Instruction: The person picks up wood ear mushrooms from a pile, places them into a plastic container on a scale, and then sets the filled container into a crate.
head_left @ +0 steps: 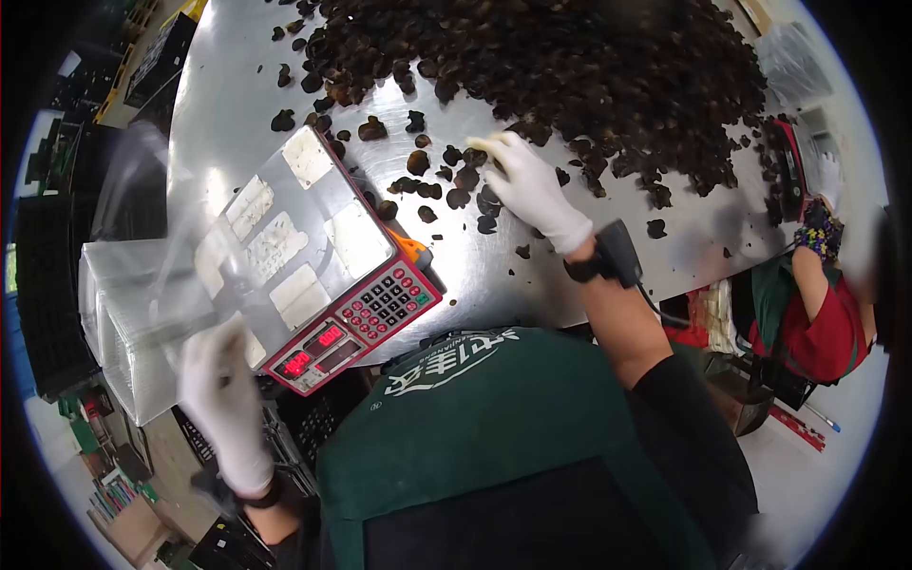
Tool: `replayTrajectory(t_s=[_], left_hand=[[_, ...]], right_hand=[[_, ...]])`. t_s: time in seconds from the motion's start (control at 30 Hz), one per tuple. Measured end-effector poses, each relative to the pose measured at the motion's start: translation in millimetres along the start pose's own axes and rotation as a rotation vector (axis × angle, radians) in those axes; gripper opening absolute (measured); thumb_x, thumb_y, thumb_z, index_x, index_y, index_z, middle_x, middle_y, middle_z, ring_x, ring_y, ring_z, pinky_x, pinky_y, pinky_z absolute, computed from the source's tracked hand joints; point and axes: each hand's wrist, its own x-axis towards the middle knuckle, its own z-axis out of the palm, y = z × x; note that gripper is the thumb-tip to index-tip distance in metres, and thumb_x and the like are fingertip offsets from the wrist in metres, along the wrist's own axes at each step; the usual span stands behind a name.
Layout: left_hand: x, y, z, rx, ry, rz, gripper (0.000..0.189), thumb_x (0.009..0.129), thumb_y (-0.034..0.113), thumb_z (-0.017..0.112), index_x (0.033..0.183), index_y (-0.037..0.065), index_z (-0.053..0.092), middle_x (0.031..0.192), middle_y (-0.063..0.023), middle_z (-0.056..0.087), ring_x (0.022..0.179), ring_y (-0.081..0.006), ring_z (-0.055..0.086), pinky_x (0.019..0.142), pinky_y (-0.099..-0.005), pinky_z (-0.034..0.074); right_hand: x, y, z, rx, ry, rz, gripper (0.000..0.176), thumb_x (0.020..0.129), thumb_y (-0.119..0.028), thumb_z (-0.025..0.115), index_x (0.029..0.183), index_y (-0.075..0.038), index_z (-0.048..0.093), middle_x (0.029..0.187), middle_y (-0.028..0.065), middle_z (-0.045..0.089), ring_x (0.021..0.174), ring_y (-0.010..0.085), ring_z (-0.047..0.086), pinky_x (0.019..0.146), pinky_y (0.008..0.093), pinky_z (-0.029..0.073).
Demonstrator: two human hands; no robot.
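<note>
My right hand (pixel 532 185), in a white glove, reaches over the metal table with thumb and fingers apart. Its fingertips are at some loose dark mushroom pieces (pixel 466 178) that look like wood ear. My left hand (pixel 223 394), also white-gloved, is smeared by motion beside the near left corner of the red-framed scale (pixel 285 242). A small dark spot shows among its fingers, but I cannot make out what it is. Close by that hand stands a stack of clear plastic containers (pixel 133 332). Red digits glow on the scale's display (pixel 313 351).
A large heap of dark mushrooms (pixel 570 66) covers the far part of the metal table (pixel 513 285). An orange-handled tool (pixel 410 249) lies behind the scale. At right, a co-worker in a red sleeve (pixel 817 328) works by another scale (pixel 788 171). Black crates (pixel 52 285) stand at left.
</note>
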Motion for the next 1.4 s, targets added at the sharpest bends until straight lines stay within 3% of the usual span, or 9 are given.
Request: replayTrajectory(t_s=[0.13,0.37,0.57,0.73,0.87,0.97,1.0,1.17,1.4], left_hand=[[-3.7,-2.4,69.8,0.004,-0.118,0.027,0.017,0.08,0.002,0.073,0.095,0.008,0.067,0.083,-0.0087,0.061,0.08,-0.0289,0.061,0.075,-0.0364,0.05],[-7.8,1.0,94.2,-0.14,-0.198,-0.035,0.025,0.078,0.007,0.076,0.1,0.009,0.065,0.087,-0.0079,0.061,0.084,-0.0293,0.06,0.078,-0.0392,0.049],[-7.3,12.0,93.9,-0.155,-0.273,-0.06,0.046,0.075,0.012,0.08,0.118,0.009,0.063,0.111,-0.0083,0.063,0.1,-0.0298,0.06,0.087,-0.0394,0.049],[-2.4,21.4,74.6,-0.242,-0.267,-0.081,0.062,0.074,0.015,0.081,0.131,0.007,0.057,0.127,-0.0128,0.058,0.115,-0.0329,0.056,0.099,-0.0412,0.045],[-14.9,-1.6,68.2,-0.19,-0.073,-0.154,0.056,0.083,0.01,0.073,0.135,0.003,0.054,0.133,-0.0164,0.055,0.126,-0.0344,0.051,0.111,-0.0428,0.035],[-20.0,-12.7,78.1,-0.256,-0.022,-0.262,0.068,0.087,0.015,0.071,0.146,0.001,0.041,0.142,-0.0192,0.049,0.13,-0.0359,0.047,0.113,-0.0434,0.032],[-19.3,-11.1,81.4,-0.244,-0.014,-0.25,0.07,0.087,0.015,0.071,0.147,0.0,0.038,0.143,-0.0196,0.048,0.131,-0.0359,0.046,0.113,-0.0437,0.032],[-17.9,-10.0,91.3,-0.233,-0.012,-0.191,0.08,0.087,0.02,0.073,0.151,-0.001,0.031,0.146,-0.0211,0.045,0.134,-0.0359,0.042,0.114,-0.0444,0.03],[-19.1,-7.5,94.6,-0.005,-0.144,-0.186,0.075,0.088,0.011,0.069,0.152,0.005,0.032,0.15,-0.0168,0.045,0.138,-0.0335,0.04,0.121,-0.0473,0.018]], right_hand=[[27.2,1.3,14.2,-0.296,-0.244,-0.097,0.033,0.082,-0.014,0.067,0.115,-0.017,0.069,0.127,0.0105,0.058,0.113,0.0288,0.056,0.095,0.0366,0.05],[44.6,33.7,40.6,-0.09,-0.131,-0.049,0.021,0.077,-0.004,0.065,0.098,-0.01,0.065,0.104,0.0076,0.061,0.101,0.0294,0.06,0.085,0.0379,0.052],[65.5,-10.0,55.6,0.241,-0.132,-0.229,0.019,0.079,-0.001,0.059,0.097,-0.006,0.06,0.103,0.0127,0.059,0.095,0.0353,0.061,0.082,0.0417,0.051],[78.5,-8.0,83.4,-0.026,-0.399,-0.192,0.019,0.075,0.001,0.062,0.093,-0.004,0.06,0.103,0.0152,0.06,0.091,0.0369,0.061,0.08,0.0421,0.05],[80.9,-54.5,46.8,0.305,-0.212,-0.151,0.02,0.071,0.004,0.066,0.089,-0.003,0.063,0.093,0.0126,0.06,0.082,0.0293,0.063,0.074,0.0352,0.053],[72.9,-124.8,37.3,0.542,-0.096,-0.332,0.021,0.073,0.003,0.066,0.092,-0.003,0.062,0.095,0.0105,0.059,0.086,0.0262,0.064,0.078,0.034,0.053],[67.4,-146.1,46.8,0.826,-0.275,-0.236,0.021,0.074,-0.001,0.068,0.095,-0.003,0.061,0.097,0.0101,0.058,0.091,0.0278,0.062,0.081,0.0351,0.052],[43.6,-195.0,77.6,-0.003,-0.332,-0.57,0.034,0.081,-0.025,0.072,0.111,-0.011,0.064,0.111,0.0077,0.062,0.097,0.0254,0.062,0.082,0.0396,0.052],[51.5,-142.0,62.5,0.406,0.084,-0.531,0.023,0.086,-0.018,0.067,0.108,-0.011,0.067,0.107,0.006,0.067,0.096,0.0261,0.063,0.086,0.0398,0.05]])
